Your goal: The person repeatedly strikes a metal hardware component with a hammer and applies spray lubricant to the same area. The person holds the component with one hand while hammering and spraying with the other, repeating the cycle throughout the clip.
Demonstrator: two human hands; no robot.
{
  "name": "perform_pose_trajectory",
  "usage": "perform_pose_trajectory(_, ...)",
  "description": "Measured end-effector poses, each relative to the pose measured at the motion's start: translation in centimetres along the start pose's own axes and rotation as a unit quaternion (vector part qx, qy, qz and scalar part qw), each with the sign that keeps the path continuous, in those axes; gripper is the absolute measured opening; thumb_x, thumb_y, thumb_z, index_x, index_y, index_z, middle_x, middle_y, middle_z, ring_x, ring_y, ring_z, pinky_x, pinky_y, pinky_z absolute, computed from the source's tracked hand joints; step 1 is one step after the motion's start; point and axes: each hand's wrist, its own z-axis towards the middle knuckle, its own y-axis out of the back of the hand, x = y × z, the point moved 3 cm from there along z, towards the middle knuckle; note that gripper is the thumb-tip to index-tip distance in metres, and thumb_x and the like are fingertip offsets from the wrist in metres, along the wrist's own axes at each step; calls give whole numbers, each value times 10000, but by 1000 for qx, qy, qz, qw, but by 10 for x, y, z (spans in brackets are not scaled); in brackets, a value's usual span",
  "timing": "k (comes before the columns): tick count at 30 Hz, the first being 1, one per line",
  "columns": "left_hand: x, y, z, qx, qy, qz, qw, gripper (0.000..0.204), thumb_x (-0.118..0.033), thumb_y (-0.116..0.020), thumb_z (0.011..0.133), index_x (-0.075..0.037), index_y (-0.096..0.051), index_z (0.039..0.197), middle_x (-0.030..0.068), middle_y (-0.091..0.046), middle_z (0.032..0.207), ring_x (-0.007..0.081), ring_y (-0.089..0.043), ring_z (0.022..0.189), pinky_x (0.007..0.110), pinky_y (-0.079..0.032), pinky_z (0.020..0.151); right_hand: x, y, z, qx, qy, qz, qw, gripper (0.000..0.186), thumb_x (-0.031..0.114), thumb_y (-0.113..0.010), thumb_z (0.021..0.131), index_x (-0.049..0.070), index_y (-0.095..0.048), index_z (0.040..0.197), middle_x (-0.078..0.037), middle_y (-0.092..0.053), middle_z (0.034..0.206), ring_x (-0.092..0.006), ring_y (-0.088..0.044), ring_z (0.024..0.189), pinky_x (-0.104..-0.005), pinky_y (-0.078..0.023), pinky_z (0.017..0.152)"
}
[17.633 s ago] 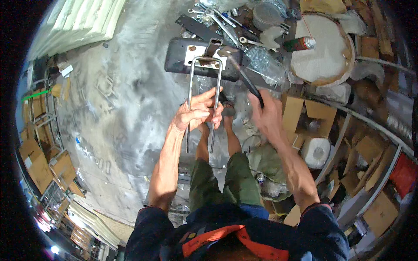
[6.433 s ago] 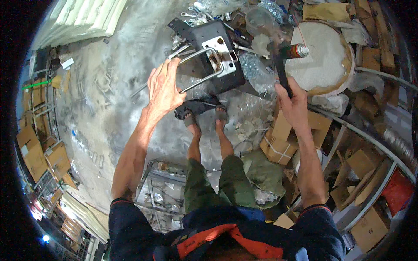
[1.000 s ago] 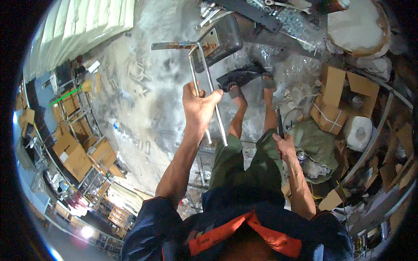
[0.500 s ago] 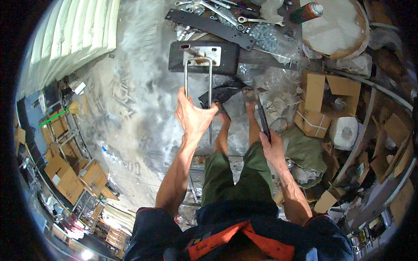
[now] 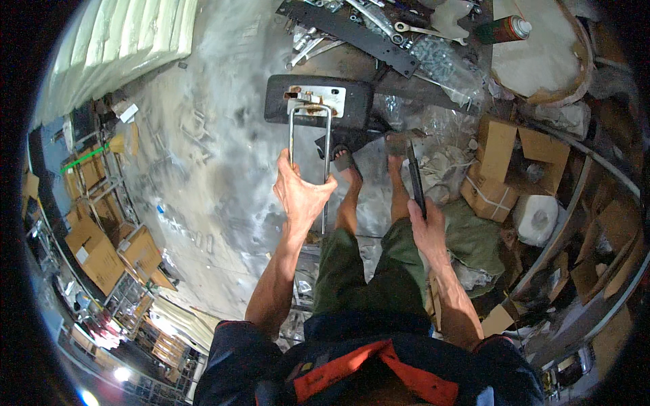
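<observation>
My left hand (image 5: 298, 199) is closed around a U-shaped metal tube frame (image 5: 328, 144). The frame's bend lies at a rusty metal plate (image 5: 331, 102) on a black rounded rectangular pad (image 5: 355, 111), with a short square tube standing at the plate. To the right, beside my leg, my right hand (image 5: 426, 230) grips the black handle of a hammer-like tool (image 5: 417, 177); its head is hard to make out against my foot. My sandalled feet show behind the tools, near a black crumpled item.
Wrenches (image 5: 431, 32), a dark perforated bar (image 5: 344, 37), bagged hardware (image 5: 433, 68) and a spray can (image 5: 502, 29) lie beyond the pad. Cardboard boxes (image 5: 487, 193) and a green sack (image 5: 468, 233) are at my right. Pale stacked padding (image 5: 118, 51) and racks with boxes (image 5: 95, 247) line the left.
Over the last second the frame and pad have swung from a tilted angle to sit squarely in front of me. My right hand with the black-handled tool has risen slightly and shifted left.
</observation>
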Motion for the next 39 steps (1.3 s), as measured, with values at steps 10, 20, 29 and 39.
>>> perform_pose_trajectory(10, -3, -18, 14, -16, -24, 10, 1000, 962, -248, -922, 589, 20, -459, 1388, 253, -686, 1037, 384, -709, 940, 461, -565, 830, 51, -22, 39, 15, 114, -10, 993, 406, 234, -665, 1033, 4, -630, 1366, -158, -598, 700, -186, -538, 618, -374, -483, 611)
perform_pose_trajectory(20, 0, -25, 4, -19, 13, -27, 999, 931, -242, -925, 593, 18, -467, 1361, 209, -674, 961, 361, -697, 869, 460, -552, 787, 45, -19, 37, 5, 70, 17, 997, 334, 232, -672, 1029, -13, -667, 1256, -78, -566, 660, -136, -490, 621, -363, -435, 568)
perform_pose_trajectory(29, -12, -33, 24, -28, -13, 5, 1000, 1007, -236, -942, 605, 81, -443, 1420, 243, -702, 990, 409, -713, 913, 479, -567, 825, 10, -12, 34, -1, 3, 25, 1000, 276, 248, -681, 1021, -25, -678, 1067, -97, -580, 656, -133, -496, 625, -378, -438, 568)
perform_pose_trajectory(39, -21, -45, 48, -27, -44, 11, 999, 1058, -274, -936, 614, 114, -421, 1452, 290, -673, 1148, 460, -680, 1059, 520, -548, 879, 37, -21, 48, -27, 83, 19, 996, 262, 258, -660, 1039, -4, -671, 1037, -83, -592, 678, -137, -531, 632, -348, -429, 576)
